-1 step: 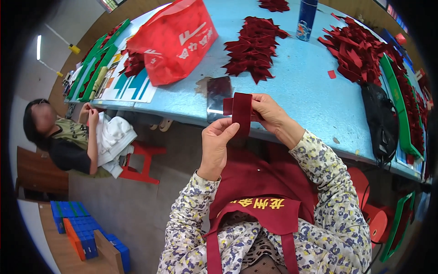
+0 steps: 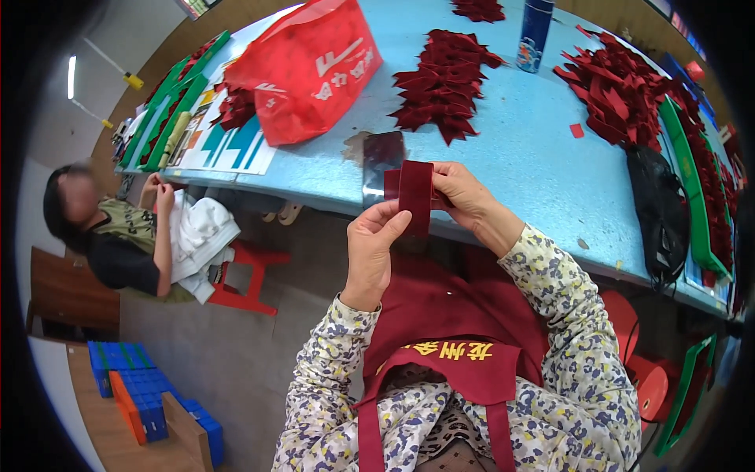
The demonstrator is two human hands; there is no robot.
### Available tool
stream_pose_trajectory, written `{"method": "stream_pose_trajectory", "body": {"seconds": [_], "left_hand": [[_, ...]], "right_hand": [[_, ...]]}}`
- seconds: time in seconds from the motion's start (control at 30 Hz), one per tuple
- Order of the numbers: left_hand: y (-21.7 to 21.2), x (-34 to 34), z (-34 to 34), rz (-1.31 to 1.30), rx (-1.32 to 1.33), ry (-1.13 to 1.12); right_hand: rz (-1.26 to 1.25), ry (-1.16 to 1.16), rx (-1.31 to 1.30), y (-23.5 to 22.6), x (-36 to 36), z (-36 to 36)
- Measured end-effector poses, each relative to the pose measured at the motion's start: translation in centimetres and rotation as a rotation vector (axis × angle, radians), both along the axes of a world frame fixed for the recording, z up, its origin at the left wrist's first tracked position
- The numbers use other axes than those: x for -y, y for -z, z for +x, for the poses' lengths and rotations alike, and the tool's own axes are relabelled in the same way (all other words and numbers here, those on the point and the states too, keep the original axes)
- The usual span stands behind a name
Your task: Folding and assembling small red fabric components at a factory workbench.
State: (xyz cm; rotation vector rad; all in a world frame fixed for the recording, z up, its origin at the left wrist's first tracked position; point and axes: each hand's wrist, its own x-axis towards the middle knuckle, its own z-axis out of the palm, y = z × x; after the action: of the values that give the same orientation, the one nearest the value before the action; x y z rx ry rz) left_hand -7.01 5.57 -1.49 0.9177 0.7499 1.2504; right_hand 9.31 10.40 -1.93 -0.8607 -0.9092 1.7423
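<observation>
My left hand (image 2: 373, 250) and my right hand (image 2: 465, 197) together hold a small dark red velvet strip (image 2: 415, 193) upright just over the front edge of the blue table (image 2: 511, 161). The left thumb and fingers pinch its lower left side. From the right, the right-hand fingers grip it where a second red flap sticks out sideways. A heap of similar dark red pieces (image 2: 445, 82) lies on the table beyond my hands. A larger heap (image 2: 621, 82) sits further right. I wear a dark red apron over flowered sleeves.
A red bag (image 2: 303, 67) lies at the table's back left, a blue can (image 2: 535, 27) stands at the back, and a black bag (image 2: 661, 212) and green trays (image 2: 692, 169) are at the right. Another person (image 2: 118, 236) sits at the left by a red stool (image 2: 245, 275). Blue crates (image 2: 134, 385) stand below.
</observation>
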Motion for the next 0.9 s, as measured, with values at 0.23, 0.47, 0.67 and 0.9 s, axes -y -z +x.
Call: {"method": "stream_pose_trajectory", "body": {"seconds": [0.23, 0.47, 0.67, 0.9], "left_hand": [[0.8, 1.3, -7.2, 0.065, 0.013, -0.199], [0.6, 2.4, -13.6, 0.171, -0.042, -0.327], [1.8, 2.6, -16.3, 0.359, -0.371, -0.541], [2.2, 2.9, -17.6, 0.480, -0.426, -0.645]], "right_hand": [[-0.020, -0.140, 0.028, -0.2, -1.0, -8.0], [-0.040, -0.202, 0.082, 0.3, -1.3, -15.8], [-0.022, -0.307, 0.161, 0.9, -1.9, -18.2], [-0.039, -0.390, 0.212, 0.9, -1.5, -19.9]]}}
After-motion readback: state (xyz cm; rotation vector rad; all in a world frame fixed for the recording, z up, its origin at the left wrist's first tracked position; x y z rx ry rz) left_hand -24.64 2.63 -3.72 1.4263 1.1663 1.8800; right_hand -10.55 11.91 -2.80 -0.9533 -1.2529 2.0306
